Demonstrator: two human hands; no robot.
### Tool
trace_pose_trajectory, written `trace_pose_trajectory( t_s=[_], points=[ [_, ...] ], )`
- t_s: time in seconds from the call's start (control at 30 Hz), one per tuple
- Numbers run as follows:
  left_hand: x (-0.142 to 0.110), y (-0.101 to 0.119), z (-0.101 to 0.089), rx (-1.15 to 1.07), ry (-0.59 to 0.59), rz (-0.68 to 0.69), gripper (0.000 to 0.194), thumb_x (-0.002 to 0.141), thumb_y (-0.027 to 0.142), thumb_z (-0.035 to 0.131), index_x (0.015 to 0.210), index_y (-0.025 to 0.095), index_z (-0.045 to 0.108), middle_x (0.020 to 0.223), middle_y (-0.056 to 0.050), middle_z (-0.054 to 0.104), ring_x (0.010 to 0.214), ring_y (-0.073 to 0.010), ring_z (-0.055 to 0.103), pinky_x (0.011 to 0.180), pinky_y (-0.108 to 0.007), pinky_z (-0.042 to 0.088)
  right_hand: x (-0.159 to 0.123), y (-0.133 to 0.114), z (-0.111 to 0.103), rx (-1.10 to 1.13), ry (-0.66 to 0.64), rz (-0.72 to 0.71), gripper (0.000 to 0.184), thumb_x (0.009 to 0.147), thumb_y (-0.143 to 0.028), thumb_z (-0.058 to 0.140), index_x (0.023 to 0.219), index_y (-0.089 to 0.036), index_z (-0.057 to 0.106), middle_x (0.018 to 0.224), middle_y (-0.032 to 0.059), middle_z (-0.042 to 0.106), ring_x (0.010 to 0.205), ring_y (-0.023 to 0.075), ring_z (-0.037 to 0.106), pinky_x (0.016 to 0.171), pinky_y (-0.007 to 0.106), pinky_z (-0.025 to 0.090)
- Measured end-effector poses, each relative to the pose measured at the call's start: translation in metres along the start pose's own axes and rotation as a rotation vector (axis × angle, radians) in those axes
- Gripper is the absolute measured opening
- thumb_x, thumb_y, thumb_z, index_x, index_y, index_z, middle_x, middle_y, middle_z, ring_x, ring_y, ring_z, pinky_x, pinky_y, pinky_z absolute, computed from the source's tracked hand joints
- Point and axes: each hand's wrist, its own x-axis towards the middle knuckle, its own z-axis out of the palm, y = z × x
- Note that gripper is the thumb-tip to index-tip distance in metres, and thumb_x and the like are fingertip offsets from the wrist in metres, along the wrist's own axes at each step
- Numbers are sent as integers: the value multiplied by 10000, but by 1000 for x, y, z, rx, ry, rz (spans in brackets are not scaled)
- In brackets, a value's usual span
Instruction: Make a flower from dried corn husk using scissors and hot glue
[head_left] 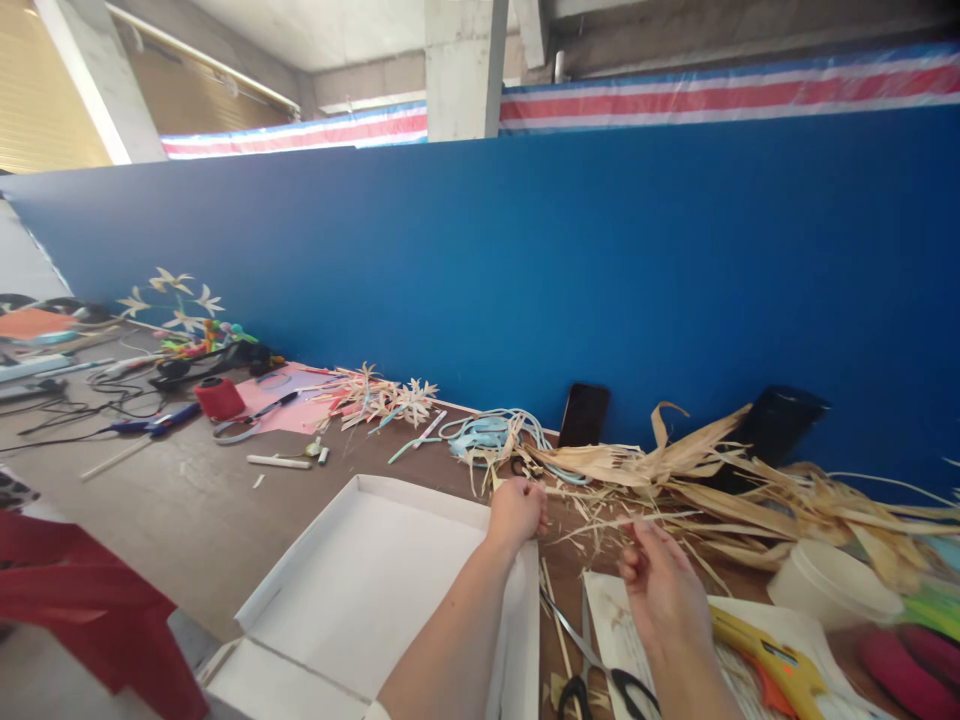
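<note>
Here, hands (516,515) (both bare) near husks (667,465)

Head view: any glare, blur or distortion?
Head view, upper left: bright, washed out; head view, blue partition: darkens toward the right; head view, lower right: white cup soft, left hand and scissors crisper; head view, edges: stretched, wide-angle look.

Dark phone (585,414) against a long blue partition (450,260), red spool (219,398) beside pink paper (296,416), concrete pillar (463,70) beyond
</note>
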Motion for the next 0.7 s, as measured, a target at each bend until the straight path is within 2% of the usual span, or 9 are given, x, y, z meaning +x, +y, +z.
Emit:
trace_pose_trajectory(
  t_s=[0.1, 0.27, 0.37, 0.53, 0.7],
  points=[
    [-8, 8, -1, 42, -56, 47, 311, 744, 454, 545, 702, 147, 575, 514, 9, 512, 393, -72, 435, 401, -183, 357, -2, 0, 2, -50, -17, 8, 314, 550, -252, 763, 815, -173, 614, 762, -2, 636, 452, 27, 443, 358, 123, 323],
    [-21, 15, 2, 68, -329, 197, 372, 692, 484, 584, 761, 125, 653, 577, 6, 526, 478, -64, 412, 443, -173, 336, -6, 3, 5, -188, -63, 9, 339, 524, -277, 780, 810, -164, 636, 684, -21, 606, 441, 29, 419, 351, 130, 300],
    [-23, 13, 3, 85, -425, 212, 392, 657, 481, 614, 783, 114, 668, 586, 7, 529, 490, -62, 397, 465, -182, 332, -7, 7, 4, -263, -128, 24, 327, 557, -302, 769, 821, -163, 636, 601, -43, 561, 432, 28, 391, 356, 127, 277],
    [-21, 9, 4, 131, -415, 175, 336, 605, 413, 662, 760, 115, 675, 592, 6, 550, 482, -56, 382, 465, -185, 300, -5, 14, 1, -362, -179, 11, 335, 612, -332, 737, 875, -150, 637, 519, -52, 502, 433, 40, 355, 360, 131, 259],
    [-22, 12, 2, 161, -383, 160, 231, 606, 320, 646, 723, 124, 683, 617, -3, 587, 523, -72, 434, 510, -192, 335, -4, 8, 2, -232, -95, 11, 374, 625, -352, 721, 937, -164, 637, 727, 6, 608, 464, 34, 383, 364, 131, 274]
  ],
)
